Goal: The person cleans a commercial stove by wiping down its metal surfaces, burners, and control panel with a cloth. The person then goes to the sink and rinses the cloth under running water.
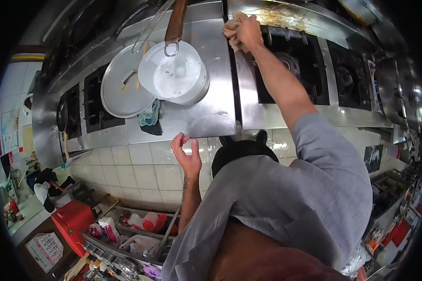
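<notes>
My right hand (pixel 250 33) is closed on a crumpled tan cloth (pixel 231 31), pressed to the steel by the back left corner of a black gas burner (pixel 316 70). Brown grease stains mark the metal panel (pixel 281 16) behind it. Down by the counter's front edge, my left hand (pixel 188 157) is empty, its thumb and fingers apart. A large pot (pixel 192 93) of cloudy, bubbly liquid stands on the steel counter (pixel 220 100), left of the right arm. Beside it lies a round metal lid or tray (pixel 115 96) with a brush-like tool (pixel 128 77) on it.
A green scouring cloth (pixel 149 114) sits on a dark pad before the pot. The wooden handle (pixel 176 23) of another utensil reaches over the pot's rim. More burners (pixel 347 75) line the right, with a big steel pot (pixel 394 91) at the end. Behind me are cluttered shelves (pixel 131 222).
</notes>
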A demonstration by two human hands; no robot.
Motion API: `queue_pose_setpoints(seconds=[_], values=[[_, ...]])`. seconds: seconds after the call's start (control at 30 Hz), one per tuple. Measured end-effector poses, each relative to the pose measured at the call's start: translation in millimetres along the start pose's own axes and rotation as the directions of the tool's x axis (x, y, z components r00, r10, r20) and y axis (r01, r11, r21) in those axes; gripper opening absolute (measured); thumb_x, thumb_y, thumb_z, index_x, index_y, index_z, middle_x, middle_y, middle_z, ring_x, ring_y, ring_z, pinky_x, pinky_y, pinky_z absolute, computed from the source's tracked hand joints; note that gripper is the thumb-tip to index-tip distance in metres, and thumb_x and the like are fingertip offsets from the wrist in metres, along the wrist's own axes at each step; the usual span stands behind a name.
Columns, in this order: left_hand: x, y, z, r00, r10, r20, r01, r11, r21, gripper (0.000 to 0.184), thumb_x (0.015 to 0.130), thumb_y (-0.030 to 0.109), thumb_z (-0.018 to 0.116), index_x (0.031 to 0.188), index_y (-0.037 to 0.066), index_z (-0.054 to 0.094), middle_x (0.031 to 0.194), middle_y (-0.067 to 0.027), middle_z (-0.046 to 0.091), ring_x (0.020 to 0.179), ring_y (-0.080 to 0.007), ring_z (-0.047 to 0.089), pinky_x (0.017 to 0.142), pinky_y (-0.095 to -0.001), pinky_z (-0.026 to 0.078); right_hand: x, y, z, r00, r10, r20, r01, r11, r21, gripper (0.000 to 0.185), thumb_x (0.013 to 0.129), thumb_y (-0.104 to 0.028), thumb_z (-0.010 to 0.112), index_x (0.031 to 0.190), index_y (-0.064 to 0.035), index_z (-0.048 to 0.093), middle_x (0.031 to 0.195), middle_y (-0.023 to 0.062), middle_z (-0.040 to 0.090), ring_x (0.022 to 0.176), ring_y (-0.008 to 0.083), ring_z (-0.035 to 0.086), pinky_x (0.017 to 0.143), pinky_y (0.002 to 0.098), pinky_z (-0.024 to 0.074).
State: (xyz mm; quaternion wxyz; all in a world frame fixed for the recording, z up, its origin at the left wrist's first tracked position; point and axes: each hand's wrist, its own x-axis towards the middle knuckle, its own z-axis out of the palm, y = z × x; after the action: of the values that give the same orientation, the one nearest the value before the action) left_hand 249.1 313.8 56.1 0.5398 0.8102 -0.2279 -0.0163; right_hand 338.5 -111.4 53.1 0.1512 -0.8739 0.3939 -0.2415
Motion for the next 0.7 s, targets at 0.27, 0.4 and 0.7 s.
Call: queue_pose_setpoints(seconds=[0.27, 0.4, 0.7], values=[[10.0, -1.6, 11.6, 0.995, 0.062, 0.081, -0.059, 0.998, -0.032, 0.043, 0.081, 0.005, 0.062, 0.119, -0.002, 0.043, 0.110, -0.0127, 0.044, 0.092, -0.0193, 0.051, 0.085, -0.0336, 0.040, -140.2, -15.0, -11.4, 0.968, -0.245, 0.063, 0.250, 0.964, -0.087, 0.021, 0.073, -0.006, 0.053, 0.094, -0.0043, 0.058, 0.098, 0.0195, 0.047, 0.096, 0.0393, 0.045, 0.080, 0.0468, 0.0427], [12.9, 15.6, 34.0, 0.985, 0.120, 0.127, -0.115, 0.992, -0.042, 0.042, 0.080, 0.006, 0.063, 0.117, -0.002, 0.045, 0.108, -0.0140, 0.045, 0.088, -0.0210, 0.052, 0.082, -0.0342, 0.041, -253.7, 3.9, -111.8, 0.878, -0.267, 0.397, 0.223, 0.962, 0.156, 0.021, 0.075, -0.014, 0.055, 0.094, -0.0063, 0.057, 0.102, 0.0170, 0.050, 0.102, 0.0338, 0.046, 0.090, 0.0439, 0.0374], [-21.4, 6.3, 34.0, 0.999, 0.023, 0.045, -0.024, 0.999, 0.029, 0.042, 0.080, 0.008, 0.063, 0.117, -0.002, 0.046, 0.107, -0.0133, 0.046, 0.089, -0.0199, 0.051, 0.082, -0.0328, 0.041, -273.8, 370.0, -243.6, 0.972, 0.201, -0.122, -0.230, 0.711, -0.664, 0.036, 0.077, -0.019, 0.056, 0.111, -0.0067, 0.055, 0.105, 0.0185, 0.053, 0.099, 0.0364, 0.049, 0.083, 0.0466, 0.0404]])
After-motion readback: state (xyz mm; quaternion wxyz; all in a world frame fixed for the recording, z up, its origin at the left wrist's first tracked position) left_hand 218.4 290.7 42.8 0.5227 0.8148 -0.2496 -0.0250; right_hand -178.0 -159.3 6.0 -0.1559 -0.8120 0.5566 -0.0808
